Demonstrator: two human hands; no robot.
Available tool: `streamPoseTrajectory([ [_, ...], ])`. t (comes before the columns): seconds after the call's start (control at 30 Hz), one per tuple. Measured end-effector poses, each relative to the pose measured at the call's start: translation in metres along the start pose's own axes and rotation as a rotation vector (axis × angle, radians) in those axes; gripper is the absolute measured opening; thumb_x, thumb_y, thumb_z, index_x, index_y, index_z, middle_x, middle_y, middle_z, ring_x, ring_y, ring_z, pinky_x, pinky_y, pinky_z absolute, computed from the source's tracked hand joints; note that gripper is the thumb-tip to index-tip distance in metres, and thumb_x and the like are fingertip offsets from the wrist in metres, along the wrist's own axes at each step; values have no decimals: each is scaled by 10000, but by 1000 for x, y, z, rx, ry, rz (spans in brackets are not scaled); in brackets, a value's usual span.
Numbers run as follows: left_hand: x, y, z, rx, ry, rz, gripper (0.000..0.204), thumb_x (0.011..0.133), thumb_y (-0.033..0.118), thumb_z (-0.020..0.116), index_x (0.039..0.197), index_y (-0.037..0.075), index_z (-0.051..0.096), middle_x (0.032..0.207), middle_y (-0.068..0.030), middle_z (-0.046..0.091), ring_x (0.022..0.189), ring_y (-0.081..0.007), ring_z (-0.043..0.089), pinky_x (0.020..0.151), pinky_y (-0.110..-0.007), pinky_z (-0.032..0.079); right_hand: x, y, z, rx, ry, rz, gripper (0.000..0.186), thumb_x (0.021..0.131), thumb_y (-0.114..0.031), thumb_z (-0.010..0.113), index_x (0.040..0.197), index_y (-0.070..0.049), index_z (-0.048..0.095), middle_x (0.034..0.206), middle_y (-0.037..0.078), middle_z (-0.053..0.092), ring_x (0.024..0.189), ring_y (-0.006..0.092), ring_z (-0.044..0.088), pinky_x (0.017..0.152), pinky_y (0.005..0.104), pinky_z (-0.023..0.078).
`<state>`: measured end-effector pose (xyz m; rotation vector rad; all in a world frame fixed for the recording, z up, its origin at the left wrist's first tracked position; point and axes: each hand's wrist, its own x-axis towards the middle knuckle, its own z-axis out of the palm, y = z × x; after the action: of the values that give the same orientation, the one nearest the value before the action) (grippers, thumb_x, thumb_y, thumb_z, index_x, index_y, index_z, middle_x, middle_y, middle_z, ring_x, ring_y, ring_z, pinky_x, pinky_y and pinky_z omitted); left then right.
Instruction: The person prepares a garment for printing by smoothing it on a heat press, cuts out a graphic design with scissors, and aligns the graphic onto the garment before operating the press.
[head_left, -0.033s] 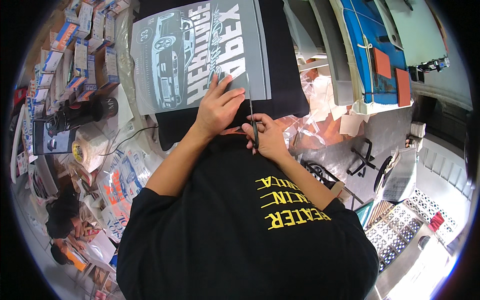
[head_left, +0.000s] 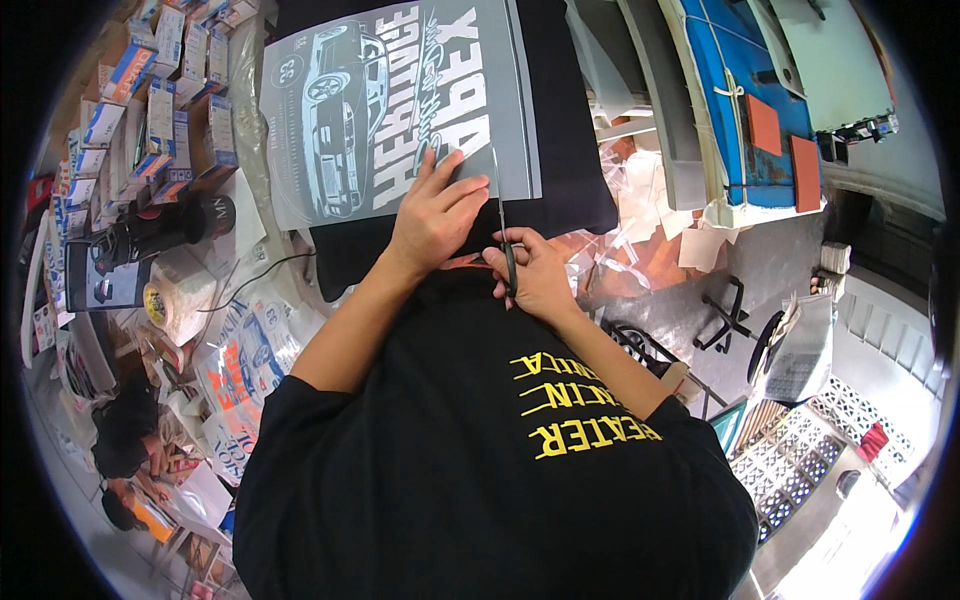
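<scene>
Starting far L: a co-worker (head_left: 125,430) sits low in view w/ some papers, well apart from the wearer. Above, lots of white/blue/orange boxes (head_left: 160,125) are crammed tog., prob. to save bench space. Just R of them lies a black cylindrical device (head_left: 185,222), w/ a tape roll (head_left: 190,305) below it; a thin dark cable (head_left: 255,278) runs nearby, and clear printed bags (head_left: 245,355) lie lower.

Ctr: the grey printed sheet (head_left: 350,110) (car graphic + big lettering) lies flat on a dark surface (head_left: 575,150), directly in front of the wearer, prob. so its near edge is w/in easy reach. L hand (head_left: 437,215) is open, fingers spread on the sheet's lower R part, presumably to stop it sliding. Just R, the R hand (head_left: 537,275) is closed round the black handles of the scissors (head_left: 512,265); blades point away from the body, along the sheet's R margin, which seems to keep them clear of the graphic. Can't tell how wide the blades are apart.

Further R: pale scraps (head_left: 640,190) lie below bench lvl, then a blue panel (head_left: 715,60) tied w/ white string (head_left: 733,92), maybe to keep it bundled, w/ two orange squares (head_left: 765,127) on it.
</scene>
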<state>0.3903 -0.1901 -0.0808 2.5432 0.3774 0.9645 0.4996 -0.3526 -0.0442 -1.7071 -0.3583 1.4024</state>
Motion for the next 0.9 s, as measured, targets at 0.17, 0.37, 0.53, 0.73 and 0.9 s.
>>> streamPoseTrajectory([
  [0.17, 1, 0, -2, -20, -11, -14, 166, 769, 12, 735, 929, 54, 725, 1047, -41, 716, 1167, -344, 622, 1074, -589, 412, -1, -1, 1, 113, 6, 3, 442, 922, -278, 732, 1201, 7, 540, 685, 34, 613, 525, 92, 604, 408, 231, 429],
  [0.37, 2, 1, -3, -24, -11, -13, 182, 757, 8, 733, 933, 57, 727, 1049, -44, 714, 1169, -344, 620, 1079, -589, 409, 1, -7, 3, 36, 13, -21, 426, 920, -272, 733, 1181, 7, 546, 667, 24, 600, 513, 88, 596, 400, 229, 417],
  [0.53, 1, 2, -3, -24, -13, -23, 186, 754, 8, 734, 933, 58, 727, 1053, -43, 715, 1171, -341, 619, 1078, -589, 409, 2, -1, 4, 1, 30, -4, 419, 915, -262, 736, 1168, 15, 548, 651, 19, 601, 490, 83, 590, 386, 229, 408],
  [0.73, 2, 3, -5, -38, -13, -20, 198, 740, 1, 739, 928, 60, 727, 1061, -43, 716, 1162, -330, 626, 1081, -581, 411, 2, -10, 6, -8, 55, -7, 421, 915, -260, 737, 1165, 25, 554, 672, 38, 633, 491, 90, 601, 380, 233, 411],
  [0.9, 5, 16, -15, -80, -8, -35, 200, 729, -10, 739, 916, 60, 724, 1055, -44, 719, 1124, -308, 651, 1082, -571, 416, 16, -18, 6, 49, 73, -35, 432, 914, -266, 738, 1175, 31, 563, 695, 66, 657, 493, 100, 604, 378, 240, 416],
])
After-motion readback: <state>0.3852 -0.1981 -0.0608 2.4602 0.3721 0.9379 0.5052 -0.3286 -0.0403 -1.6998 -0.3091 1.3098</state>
